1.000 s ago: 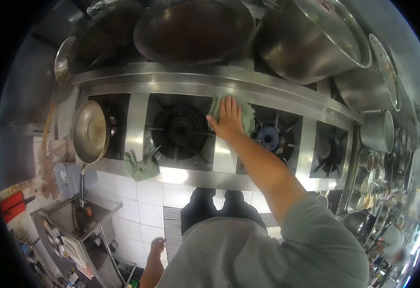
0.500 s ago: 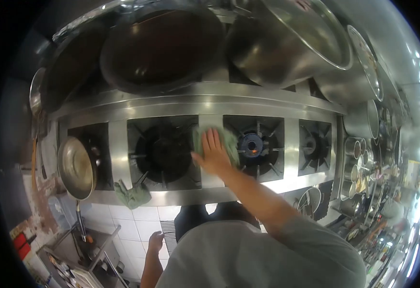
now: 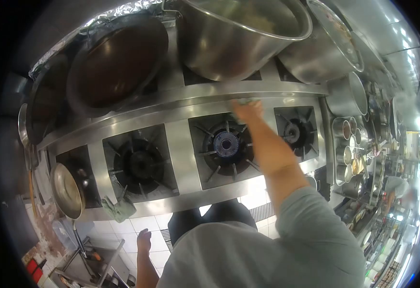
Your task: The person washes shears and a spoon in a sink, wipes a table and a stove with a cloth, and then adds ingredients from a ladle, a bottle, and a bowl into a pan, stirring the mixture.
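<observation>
My right hand (image 3: 248, 111) reaches across the stove and is closed on a green cloth (image 3: 242, 101), mostly hidden beneath it. Hand and cloth press on the steel ledge (image 3: 205, 103) behind the burners. Just in front of the hand is a burner (image 3: 226, 144) with a blue ring and black grate. My left hand (image 3: 144, 240) hangs low at my side, over the tiled floor; its fingers look curled and nothing shows in them. A second green cloth (image 3: 118, 209) lies crumpled on the stove's front edge.
A dark wok (image 3: 118, 67) and a large steel pot (image 3: 229, 53) stand behind the ledge. At left a frying pan (image 3: 67, 191) rests with its handle over the edge. Several steel containers (image 3: 344, 156) line the right side. A person (image 3: 395, 187) is far off at right.
My right hand has moved with the cloth from the strip between two burners, away from me and rightward to the back ledge. The camera view has turned; my left hand still hangs low.
</observation>
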A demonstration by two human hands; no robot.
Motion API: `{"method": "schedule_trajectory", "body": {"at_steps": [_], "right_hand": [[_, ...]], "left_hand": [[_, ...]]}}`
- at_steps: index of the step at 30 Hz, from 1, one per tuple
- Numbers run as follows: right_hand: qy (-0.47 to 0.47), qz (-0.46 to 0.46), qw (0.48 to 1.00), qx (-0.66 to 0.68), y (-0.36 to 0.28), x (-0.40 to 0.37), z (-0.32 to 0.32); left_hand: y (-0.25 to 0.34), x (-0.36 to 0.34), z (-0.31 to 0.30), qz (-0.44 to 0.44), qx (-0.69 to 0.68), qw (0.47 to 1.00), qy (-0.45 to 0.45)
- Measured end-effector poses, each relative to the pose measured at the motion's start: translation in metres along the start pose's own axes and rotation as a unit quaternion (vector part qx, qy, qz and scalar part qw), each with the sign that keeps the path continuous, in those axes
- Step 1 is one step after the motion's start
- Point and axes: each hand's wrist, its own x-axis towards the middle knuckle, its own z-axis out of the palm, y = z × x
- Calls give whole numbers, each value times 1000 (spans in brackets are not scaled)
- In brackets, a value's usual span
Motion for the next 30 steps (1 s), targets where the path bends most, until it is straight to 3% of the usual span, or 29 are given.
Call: {"method": "schedule_trajectory", "body": {"at_steps": [3,4,6,7,9,10,11,14,15,17,19,22,24,27,30], "right_hand": [[111,-64,991,-32,81,41,15],[100,-63,992,-35,102,39,25],[188,-189,963,-35,138,17,41],[183,-185,965,-36,156,0,51],[189,-200,957,-92,189,-50,72],[186,-203,956,-97,209,-72,84],[183,-207,956,-102,230,-98,98],[141,-158,970,-115,262,-174,137],[140,-144,972,-118,262,-197,155],[153,-271,948,59,236,-241,181],[68,-291,954,21,174,-278,209],[-112,-481,866,81,90,-296,218],[-35,-598,794,101,68,-295,224],[-52,-609,784,103,81,-280,220],[-95,-461,879,72,151,-262,175]], "left_hand": [[24,-16,11,45,20,999,-1],[27,-24,15,34,25,999,-2],[29,-36,26,29,10,999,-16],[1,-28,29,25,14,999,-18],[-78,10,29,126,144,978,-84],[-66,-6,35,32,101,993,-53],[-56,-20,37,-4,81,995,-57],[-58,-36,37,-31,69,996,-56],[-52,-41,32,-29,72,995,-56],[-47,-45,30,-55,77,994,-52],[-56,-33,25,-48,74,995,-48],[-28,-33,21,-44,55,996,-57],[-14,-22,14,1,110,992,-65],[16,-13,14,24,123,991,-53],[37,-10,17,38,95,994,-43]]}}
